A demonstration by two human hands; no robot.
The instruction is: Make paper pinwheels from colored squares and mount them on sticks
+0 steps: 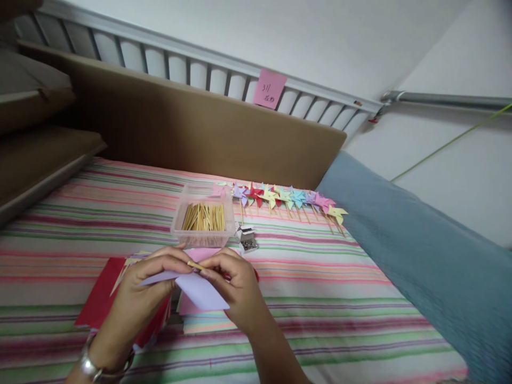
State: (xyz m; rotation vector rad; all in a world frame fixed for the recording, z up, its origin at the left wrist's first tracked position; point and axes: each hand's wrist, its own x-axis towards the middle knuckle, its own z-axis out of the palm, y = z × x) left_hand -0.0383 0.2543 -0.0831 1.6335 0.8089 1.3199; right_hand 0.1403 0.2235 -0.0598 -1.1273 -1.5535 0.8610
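My left hand [138, 290] is closed on a lavender paper pinwheel piece [202, 292], partly folded, with its inner part hidden by the fingers. My right hand [236, 280] pinches a short wooden stick [195, 265], whose tip meets the paper between both hands. Under the left hand lies a stack of red and cream paper [102, 290]. Beneath the right hand are sheets of pink and pastel paper [214, 322]. Something red, mostly hidden, shows behind the right hand. Just beyond stand a clear plastic box [204, 239] of wooden sticks [204, 217] and a small open box of metal pins [248, 242].
Finished paper pinwheels [272, 197] in several colours lie in a row at the back right. A cardboard panel [192, 128] stands against the radiator [180, 69], and cardboard pieces [48, 154] rise at left. Striped cloth [340, 298] covers the surface, bordered by blue fabric [400, 229].
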